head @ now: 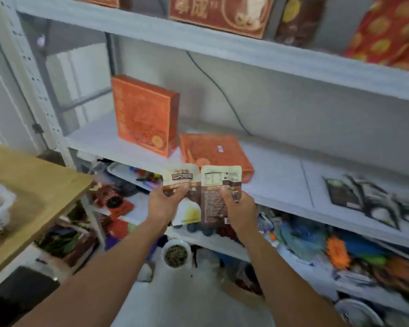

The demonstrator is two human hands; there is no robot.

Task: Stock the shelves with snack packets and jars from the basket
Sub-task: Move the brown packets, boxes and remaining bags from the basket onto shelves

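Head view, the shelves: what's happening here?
At the middle shelf, the left hand grips a front-facing snack packet and the right hand a snack packet showing its back label; neither is placed yet. On the shelf sit an upright orange box and a flat orange box; dark packets lie further right.

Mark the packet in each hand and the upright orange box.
Left-hand packet (182, 177): head view, its pale top band.
Right-hand packet (212, 206): head view, its brown printed back.
Upright orange box (139, 119): head view, front face.

Soft even light; motion blur throughout; wide-angle edge bending.
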